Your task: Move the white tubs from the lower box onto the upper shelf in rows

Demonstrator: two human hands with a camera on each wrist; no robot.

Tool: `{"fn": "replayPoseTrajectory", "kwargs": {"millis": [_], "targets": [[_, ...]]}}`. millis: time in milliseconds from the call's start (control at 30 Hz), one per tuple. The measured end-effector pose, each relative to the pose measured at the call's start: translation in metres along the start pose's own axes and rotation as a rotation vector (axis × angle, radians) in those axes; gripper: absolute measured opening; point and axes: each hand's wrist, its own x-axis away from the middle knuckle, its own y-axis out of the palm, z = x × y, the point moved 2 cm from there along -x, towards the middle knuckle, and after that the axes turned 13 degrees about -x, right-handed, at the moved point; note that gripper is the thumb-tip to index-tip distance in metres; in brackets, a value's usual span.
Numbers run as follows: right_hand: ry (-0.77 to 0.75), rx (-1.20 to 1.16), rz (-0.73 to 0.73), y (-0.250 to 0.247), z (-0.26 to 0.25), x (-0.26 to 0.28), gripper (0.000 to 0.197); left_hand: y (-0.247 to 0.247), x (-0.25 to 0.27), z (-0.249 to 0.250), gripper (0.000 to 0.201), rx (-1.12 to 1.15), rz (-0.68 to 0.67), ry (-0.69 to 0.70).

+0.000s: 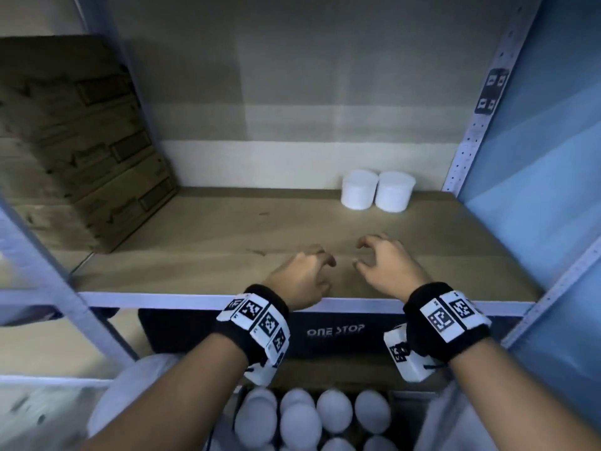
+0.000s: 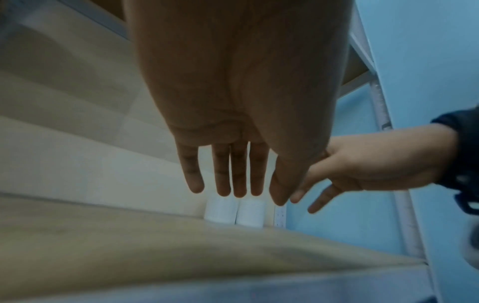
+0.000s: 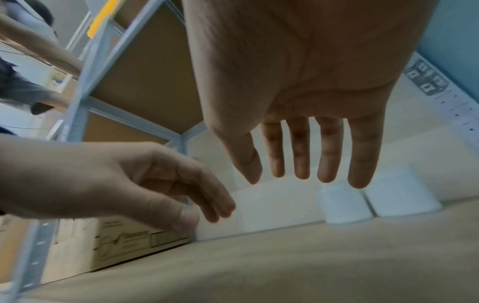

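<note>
Two white tubs stand side by side at the back right of the upper shelf (image 1: 227, 229): the left tub (image 1: 358, 189) and the right tub (image 1: 395, 191) touch or nearly touch. They also show in the wrist views as the left tub (image 3: 342, 205) and the right tub (image 3: 401, 196), and as a pair of tubs (image 2: 234, 211). Both hands hover over the shelf's front middle, holding nothing. My left hand (image 1: 304, 275) and my right hand (image 1: 383, 262) have loose, relaxed fingers. Several white tubs (image 1: 312, 418) fill the lower box under the shelf.
A stack of cardboard boxes (image 1: 74, 141) fills the shelf's left end. Perforated metal uprights (image 1: 471, 125) frame the rack, with a blue wall (image 1: 546, 157) to the right. A black box marked ONE STOP (image 1: 335, 332) sits below the shelf edge.
</note>
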Motion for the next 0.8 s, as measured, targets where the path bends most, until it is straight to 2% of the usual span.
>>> {"fn": "replayPoseTrajectory", "kwargs": {"millis": [133,300,433,533,600,700,800], "targets": [[-0.054,-0.05,-0.063,0.035,-0.015,0.044,0.019,0.047,0.055,-0.004,0.026,0.055,-0.049,-0.011],[-0.009,-0.055,-0.248,0.091,-0.01,0.085,0.014,0.103,0.103,-0.02,0.025,0.104,-0.089,-0.137],[0.107,-0.046,-0.392,0.138,0.014,0.101,0.021,0.146,0.131,-0.036,0.042,0.034,-0.302,-0.267],[0.205,-0.027,-0.494,0.177,0.042,0.109,0.028,0.172,0.145,-0.046,0.051,0.018,-0.407,-0.356],[0.257,-0.016,-0.544,0.199,0.059,0.114,0.036,0.185,0.151,-0.051,0.056,0.01,-0.461,-0.385],[0.298,0.096,-0.633,0.228,0.082,0.119,0.06,0.205,0.156,-0.056,0.062,-0.023,-0.522,-0.414],[0.32,0.133,-0.66,0.251,0.098,0.122,0.069,0.224,0.161,-0.062,0.068,-0.025,-0.566,-0.464]]}}
